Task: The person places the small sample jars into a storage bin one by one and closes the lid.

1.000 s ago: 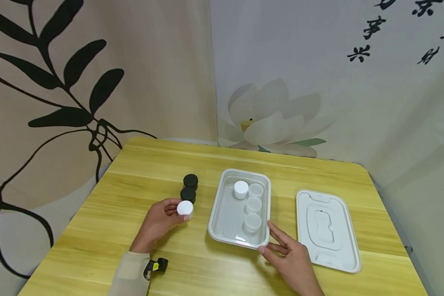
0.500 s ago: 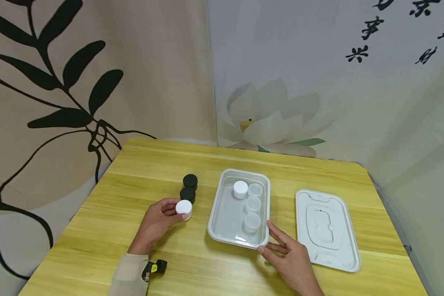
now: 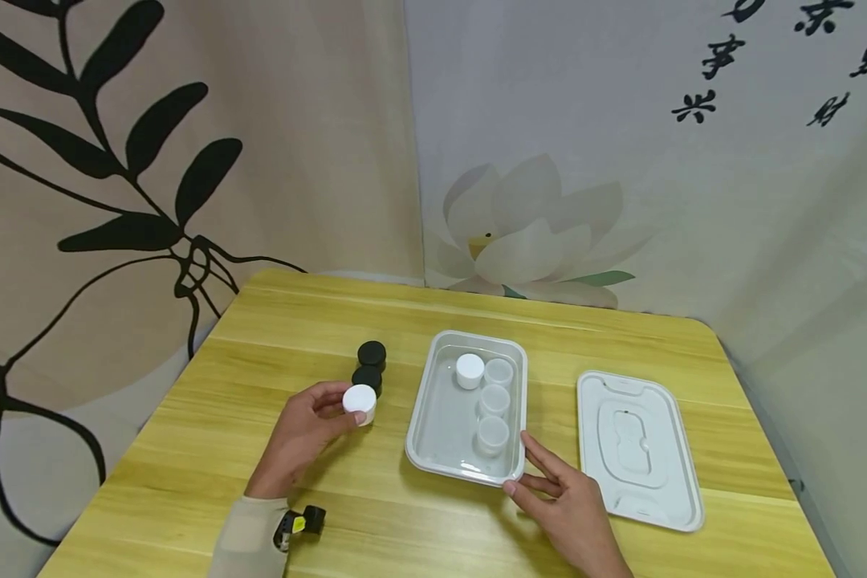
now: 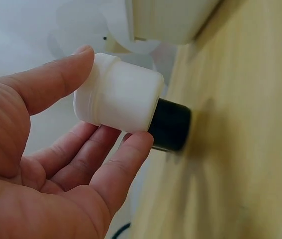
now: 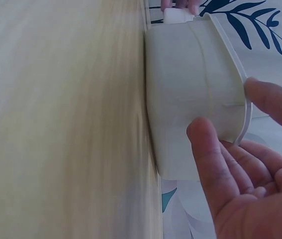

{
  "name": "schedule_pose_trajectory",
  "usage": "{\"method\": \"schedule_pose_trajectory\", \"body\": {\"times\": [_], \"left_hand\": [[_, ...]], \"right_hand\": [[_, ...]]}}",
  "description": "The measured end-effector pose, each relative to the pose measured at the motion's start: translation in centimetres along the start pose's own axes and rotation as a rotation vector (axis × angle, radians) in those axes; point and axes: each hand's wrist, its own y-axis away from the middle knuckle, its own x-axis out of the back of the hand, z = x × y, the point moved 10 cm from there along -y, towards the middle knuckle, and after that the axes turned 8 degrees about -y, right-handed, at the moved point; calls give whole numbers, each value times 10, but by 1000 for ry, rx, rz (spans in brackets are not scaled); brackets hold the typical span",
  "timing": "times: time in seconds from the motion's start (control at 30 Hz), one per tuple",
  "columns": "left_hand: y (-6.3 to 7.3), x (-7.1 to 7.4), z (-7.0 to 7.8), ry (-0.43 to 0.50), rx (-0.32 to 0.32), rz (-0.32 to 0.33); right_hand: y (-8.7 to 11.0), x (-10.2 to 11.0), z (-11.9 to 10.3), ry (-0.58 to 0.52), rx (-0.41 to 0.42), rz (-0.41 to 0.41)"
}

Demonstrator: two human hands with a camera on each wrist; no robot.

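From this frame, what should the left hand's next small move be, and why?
Probably carry the small white plastic jar rightward over the white rectangular tray and set it in the bare left half. The left hand pinches it above the table, four similar jars sit inside, and the right hand touches the tray's corner.

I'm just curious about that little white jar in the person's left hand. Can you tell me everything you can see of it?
The white jar is a small, round, squat pot of what looks like matte plastic, with a flat-topped cap wider than its body. It is shut and lifted off the table, tilted slightly. The left hand pinches it between thumb and fingertips. It sits just in front of two black jars, left of the tray; whether it touches the nearer one is unclear.
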Motion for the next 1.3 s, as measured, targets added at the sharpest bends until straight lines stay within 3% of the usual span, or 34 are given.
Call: {"method": "schedule_pose_trajectory", "body": {"times": [0.27, 0.47, 0.87, 1.1, 1.3], "left_hand": [[2, 1, 34, -35, -87, -18], [-1, -6, 58, -22, -133, -33], [-10, -44, 98, 22, -219, -120], [-15, -69, 107, 11, -232, -149], [-18, -83, 117, -53, -239, -153]], "right_hand": [[0, 0, -1, 9, 16, 2], [0, 0, -1, 4, 6, 1], [1, -1, -1, -11, -6, 2], [1, -1, 0, -21, -11, -2], [-1, 0, 0, -17, 8, -2]]}}
